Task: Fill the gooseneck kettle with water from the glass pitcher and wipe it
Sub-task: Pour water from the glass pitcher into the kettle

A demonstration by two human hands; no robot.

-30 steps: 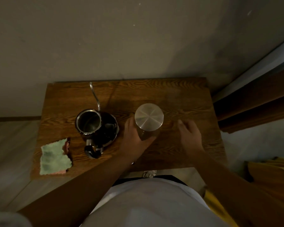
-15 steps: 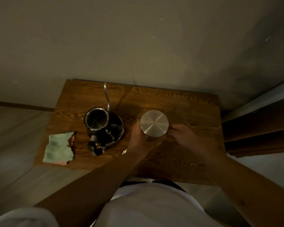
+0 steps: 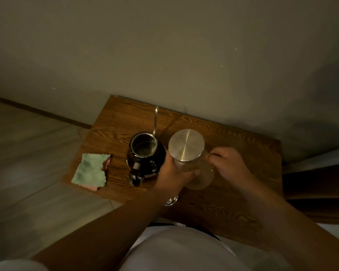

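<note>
A glass pitcher [image 3: 201, 178] with a round metal lid [image 3: 186, 144] is lifted and tilted left, right beside the kettle. My left hand [image 3: 171, 173] wraps its body from the left. My right hand [image 3: 230, 166] grips its handle side on the right. The dark gooseneck kettle [image 3: 145, 156] stands on the wooden table [image 3: 233, 202] with its top open, thin spout pointing to the wall, black handle toward me. A green cloth [image 3: 90, 170] with a pink edge lies at the table's left edge.
The small table stands against a grey wall [image 3: 164, 55]. Tiled floor [image 3: 27, 163] lies to the left. A dark wooden piece of furniture [image 3: 317, 184] adjoins the table on the right. My white shirt fills the bottom of the view.
My right hand has come in from the table top and closed on the pitcher. The pitcher has left the table, moved toward the kettle and tipped left.
</note>
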